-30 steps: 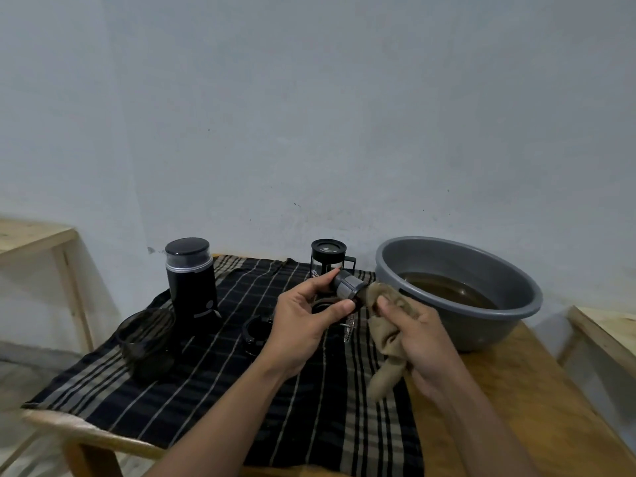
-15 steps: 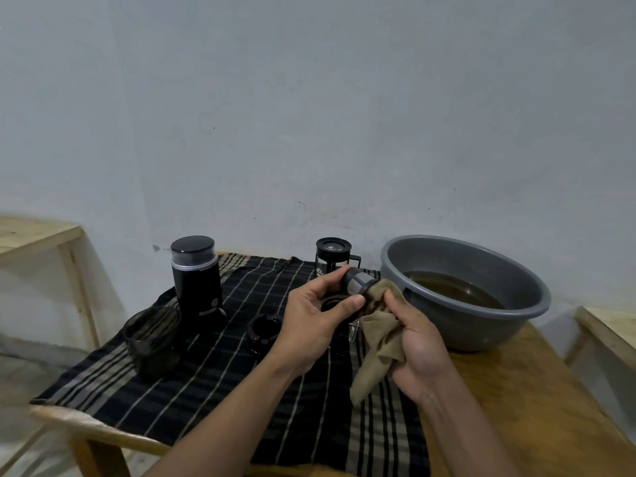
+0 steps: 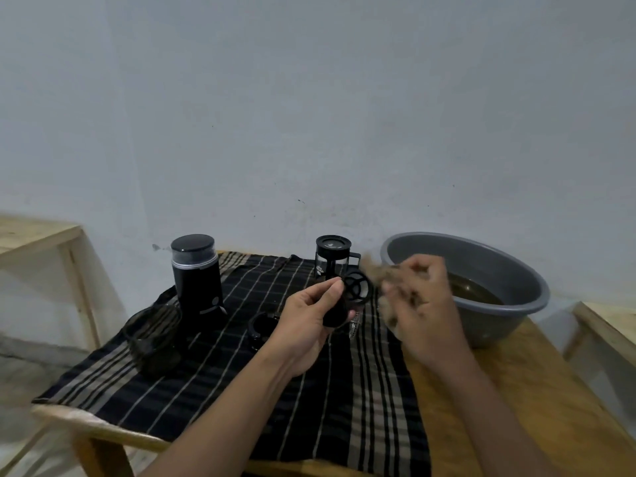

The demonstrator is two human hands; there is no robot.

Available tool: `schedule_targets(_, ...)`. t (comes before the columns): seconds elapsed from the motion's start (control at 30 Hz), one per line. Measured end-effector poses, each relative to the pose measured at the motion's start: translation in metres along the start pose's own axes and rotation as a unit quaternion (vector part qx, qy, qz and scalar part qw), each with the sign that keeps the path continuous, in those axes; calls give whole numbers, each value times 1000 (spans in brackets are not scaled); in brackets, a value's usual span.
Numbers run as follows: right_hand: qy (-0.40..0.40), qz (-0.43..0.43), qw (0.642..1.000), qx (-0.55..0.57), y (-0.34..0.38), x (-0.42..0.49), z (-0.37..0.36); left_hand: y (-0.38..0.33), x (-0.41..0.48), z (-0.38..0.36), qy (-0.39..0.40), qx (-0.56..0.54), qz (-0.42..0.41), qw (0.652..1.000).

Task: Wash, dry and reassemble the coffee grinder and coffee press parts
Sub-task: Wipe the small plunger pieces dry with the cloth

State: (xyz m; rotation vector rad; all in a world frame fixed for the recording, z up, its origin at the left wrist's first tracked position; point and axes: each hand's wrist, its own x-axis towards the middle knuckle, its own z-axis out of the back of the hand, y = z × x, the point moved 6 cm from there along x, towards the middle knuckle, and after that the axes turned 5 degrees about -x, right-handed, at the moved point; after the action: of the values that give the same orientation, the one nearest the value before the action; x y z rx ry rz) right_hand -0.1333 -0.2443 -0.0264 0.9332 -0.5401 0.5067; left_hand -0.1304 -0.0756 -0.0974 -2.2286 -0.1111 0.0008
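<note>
**Drying of press filter part**

Judged mid-drying. Left hand (image 3: 306,325) at centre frame, fingers pinched round a black filter part (image 3: 356,287), spoked round face turned toward camera. Right hand (image 3: 426,304) just right of it, motion-blurred, fingers curled on a brown rag (image 3: 375,270); rag touching the part or not: cannot tell. Next move, by estimate: bring rag onto the part, wipe rim and spokes, rotate in left hand, then refit into coffee press (image 3: 332,259) standing just behind. Containers: grey basin (image 3: 502,266) at right of frame, on table (image 3: 516,390), holding murky brown water (image 3: 478,292); press contents unreadable; dark cup (image 3: 153,335) at lower left on striped cloth (image 3: 223,390), contents not discernible. Coffee grinder (image 3: 196,273) upright, lid on, left of centre
</note>
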Motion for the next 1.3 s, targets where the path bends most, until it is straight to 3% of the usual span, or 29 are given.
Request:
schedule_targets(0.07,63,126,966,-218,4,-6,-20,-3,-1,-6,6,61,-38,997)
schedule_targets(0.13,110,127,933,-319,-1,-10,-32,-8,-3,-9,-4,154,-102,983)
schedule_targets(0.2,136,71,940,-305,-6,-10,-37,-10,-5,-11,-12,216,-147,965)
schedule_targets(0.27,146,-51,982,-111,-16,-9,-38,-13,-2,-8,-18,241,-165,956)
schedule_targets(0.3,162,-151,973,70,-22,-10,-40,-14,1,-5,-25,227,-162,960)
schedule_targets(0.37,182,-283,848,409,-19,-19,-48,-15,6,1,-34,124,-117,985)
schedule_targets(0.4,162,-302,803,487,-18,-20,-47,-13,8,0,-29,63,-83,994)
schedule_targets(0.47,86,-306,780,540,-19,-15,-39,-10,9,-3,-18,-31,-25,999)
schedule_targets(0.53,-2,-291,791,538,-26,-8,-32,-8,8,-5,-14,-65,3,998)
schedule_targets(0.63,-57,-237,908,342,-32,0,-18,-5,5,-4,-23,-38,15,999)
schedule_targets(0.7,-41,-154,971,177,-24,3,-13,-6,5,-2,-32,-2,3,999)
schedule_targets(0.8,47,-43,998,-9,-6,-2,-23,-7,3,-5,-28,57,-51,997)
schedule_targets(0.87,74,-70,993,-51,-4,-3,-31,-9,0,-10,-24,128,-121,984)
schedule_targets(0.9,87,-122,989,7,-6,-3,-37,-10,-2,-14,-22,166,-155,974)
schedule_targets(0.93,78,-182,971,132,-9,-5,-41,-10,-4,-16,-17,196,-180,964)
schedule_targets(1.03,105,-335,822,449,-19,-10,-63,-10,-4,-16,-2,210,-198,957)
schedule_targets(1.07,122,-353,764,526,-18,-14,-66,-13,-4,-15,2,208,-199,958)
schedule_targets(1.17,106,-329,686,640,-19,-12,-52,-22,-3,-7,-9,222,-210,952)
schedule_targets(1.2,76,-314,700,636,-18,-9,-44,-23,-3,-4,-13,223,-203,953)
schedule_targets(1.23,38,-289,744,601,-22,-5,-35,-22,-3,-1,-13,220,-190,957)
schedule_targets(1.3,-27,-197,905,376,-20,3,-16,-16,-4,1,-1,224,-157,962)
